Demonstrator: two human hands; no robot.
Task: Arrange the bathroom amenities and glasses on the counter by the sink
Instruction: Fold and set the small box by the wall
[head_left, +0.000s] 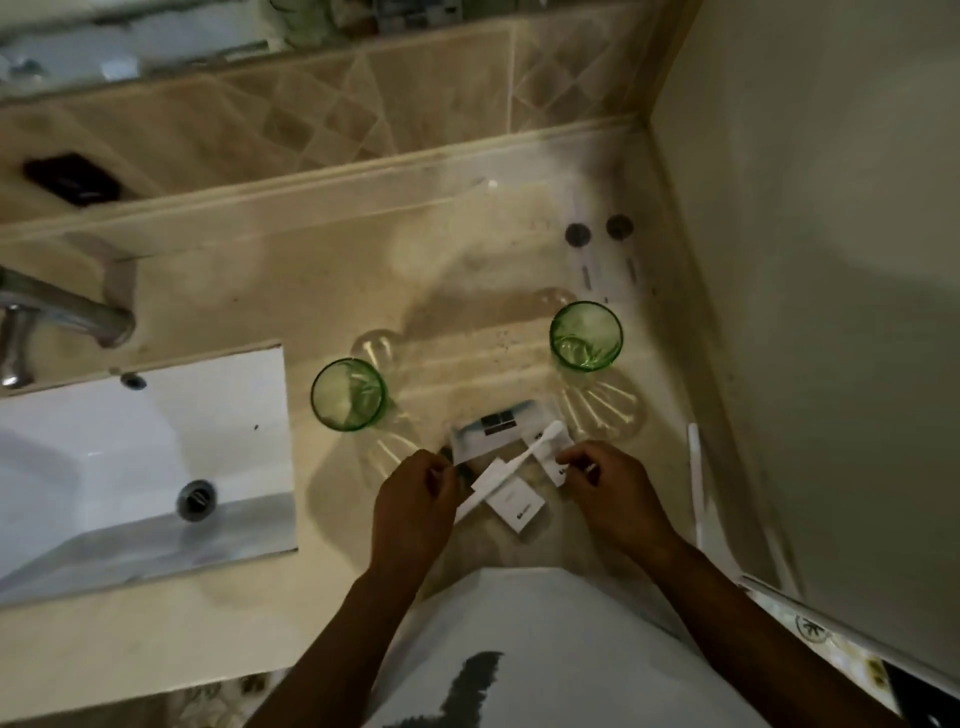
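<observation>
Two green glasses stand upright on the beige counter (260, 270), one (348, 394) beside the sink and one (586, 335) further right. Between them, near the front edge, lies a small heap of white amenity packets (514, 501) with a clear sachet (493, 426) behind. A white toothbrush (524, 457) lies slanted across the heap. My left hand (415, 499) pinches the toothbrush's lower end. My right hand (608, 493) pinches the edge of a white packet (558, 467) on the right. Two clear small bottles with dark caps (577, 235) stand at the back right.
The white sink (130, 467) with its drain is on the left, under a chrome tap (67, 306). A tiled backsplash runs behind the counter and a plain wall (805, 260) closes the right side. A white strip (696, 478) lies along that wall.
</observation>
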